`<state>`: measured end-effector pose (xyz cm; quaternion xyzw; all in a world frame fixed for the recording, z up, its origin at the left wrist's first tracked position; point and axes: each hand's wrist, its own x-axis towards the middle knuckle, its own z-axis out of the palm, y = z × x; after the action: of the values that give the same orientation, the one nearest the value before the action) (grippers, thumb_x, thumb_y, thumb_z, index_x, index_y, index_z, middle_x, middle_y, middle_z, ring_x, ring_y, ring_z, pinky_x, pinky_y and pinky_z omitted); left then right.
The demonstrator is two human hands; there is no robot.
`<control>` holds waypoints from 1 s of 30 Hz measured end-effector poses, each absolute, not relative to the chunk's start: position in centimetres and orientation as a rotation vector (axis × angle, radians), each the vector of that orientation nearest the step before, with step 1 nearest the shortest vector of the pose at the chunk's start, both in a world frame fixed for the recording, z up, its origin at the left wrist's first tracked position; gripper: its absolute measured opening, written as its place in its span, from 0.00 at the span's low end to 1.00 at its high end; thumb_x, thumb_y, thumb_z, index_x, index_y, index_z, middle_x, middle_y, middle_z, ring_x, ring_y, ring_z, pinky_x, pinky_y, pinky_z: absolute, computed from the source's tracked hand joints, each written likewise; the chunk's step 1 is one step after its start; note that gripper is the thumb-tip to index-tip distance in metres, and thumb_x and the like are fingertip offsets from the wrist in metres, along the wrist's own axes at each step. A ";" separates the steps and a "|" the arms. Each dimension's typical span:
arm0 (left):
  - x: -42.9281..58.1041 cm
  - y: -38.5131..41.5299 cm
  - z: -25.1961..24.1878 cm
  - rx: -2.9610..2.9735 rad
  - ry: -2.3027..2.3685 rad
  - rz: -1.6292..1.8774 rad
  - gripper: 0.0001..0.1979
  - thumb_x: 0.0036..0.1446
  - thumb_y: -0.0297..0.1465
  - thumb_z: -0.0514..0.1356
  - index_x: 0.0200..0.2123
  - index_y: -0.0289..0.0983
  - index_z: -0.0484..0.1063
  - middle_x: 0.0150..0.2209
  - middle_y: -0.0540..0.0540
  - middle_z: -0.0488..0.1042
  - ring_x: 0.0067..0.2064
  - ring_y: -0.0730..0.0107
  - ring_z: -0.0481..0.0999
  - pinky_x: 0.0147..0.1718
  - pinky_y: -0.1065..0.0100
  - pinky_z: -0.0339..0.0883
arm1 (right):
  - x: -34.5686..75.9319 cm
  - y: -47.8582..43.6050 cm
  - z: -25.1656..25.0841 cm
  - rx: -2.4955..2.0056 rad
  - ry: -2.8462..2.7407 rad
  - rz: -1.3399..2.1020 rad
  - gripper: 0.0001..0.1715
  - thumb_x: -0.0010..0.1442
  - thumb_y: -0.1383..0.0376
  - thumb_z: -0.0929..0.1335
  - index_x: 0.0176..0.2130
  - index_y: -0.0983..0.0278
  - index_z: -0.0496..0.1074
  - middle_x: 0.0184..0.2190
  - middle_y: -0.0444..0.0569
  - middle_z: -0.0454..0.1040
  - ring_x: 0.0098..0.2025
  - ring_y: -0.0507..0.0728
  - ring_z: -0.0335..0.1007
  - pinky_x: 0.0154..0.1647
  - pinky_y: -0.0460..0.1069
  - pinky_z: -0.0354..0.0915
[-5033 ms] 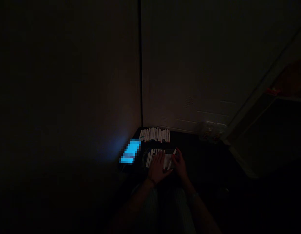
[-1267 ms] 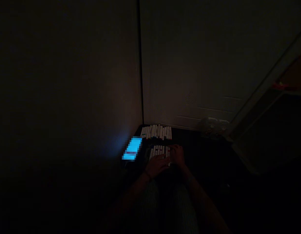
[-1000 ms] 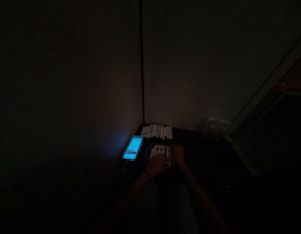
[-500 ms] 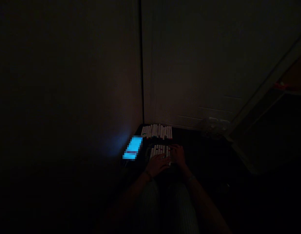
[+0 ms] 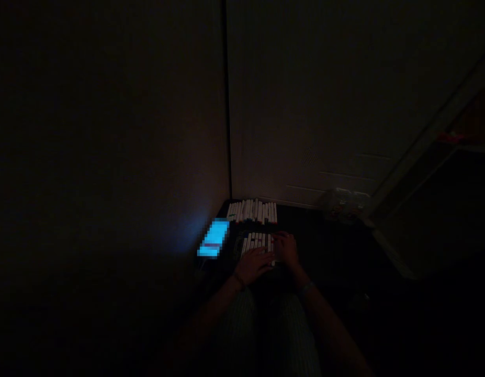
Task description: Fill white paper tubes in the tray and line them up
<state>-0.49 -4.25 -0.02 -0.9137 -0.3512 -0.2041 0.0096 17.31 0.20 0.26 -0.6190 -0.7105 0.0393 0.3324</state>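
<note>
The room is very dark. Two rows of white markers lie on the dark floor in a wall corner: a far row (image 5: 253, 210) against the wall and a near row (image 5: 258, 242). My left hand (image 5: 253, 265) rests on the near row's front ends, fingers spread flat. My right hand (image 5: 286, 249) lies at the right end of the near row, fingers curled over the markers; whether it holds one is hidden in the dark.
A glowing blue phone screen (image 5: 214, 239) lies left of the markers. A clear plastic bag (image 5: 344, 204) sits by the wall at the right. A dim shelf or furniture edge (image 5: 415, 173) slants at the far right. My knees (image 5: 266, 335) fill the lower middle.
Five seconds ago my right hand held a single marker over the near row; now both hands lie low on that row. Over the last second they hardly move.
</note>
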 end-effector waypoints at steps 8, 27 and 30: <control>-0.5 -4.3 0.3 -2.869 -1.105 -0.633 0.20 0.56 0.41 0.49 0.54 0.52 0.56 0.53 0.57 0.62 0.56 0.64 0.56 0.51 0.59 0.54 | 17.1 0.3 0.2 -1.651 -1.851 0.081 0.17 0.55 0.69 0.60 0.39 0.58 0.73 0.44 0.46 0.68 0.44 0.55 0.59 0.46 0.50 0.54; -0.8 -4.8 1.2 -2.913 -1.137 -0.696 0.21 0.56 0.40 0.51 0.54 0.52 0.56 0.53 0.57 0.63 0.56 0.67 0.57 0.51 0.61 0.55 | 16.8 0.3 -0.4 -1.651 -1.890 0.027 0.18 0.55 0.68 0.59 0.41 0.57 0.72 0.44 0.46 0.68 0.44 0.55 0.61 0.47 0.50 0.53; -0.8 -4.8 1.2 -2.908 -1.128 -0.692 0.20 0.56 0.40 0.51 0.53 0.52 0.57 0.53 0.57 0.64 0.56 0.67 0.57 0.51 0.61 0.55 | 16.8 0.4 -0.4 -1.636 -1.897 0.035 0.18 0.56 0.68 0.59 0.41 0.57 0.72 0.44 0.47 0.68 0.44 0.54 0.61 0.47 0.50 0.53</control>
<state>-0.79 -4.78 1.24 -0.9098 -0.3530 -0.2167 -0.0265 16.76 0.41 -0.35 -0.6203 -0.7191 0.0132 0.3129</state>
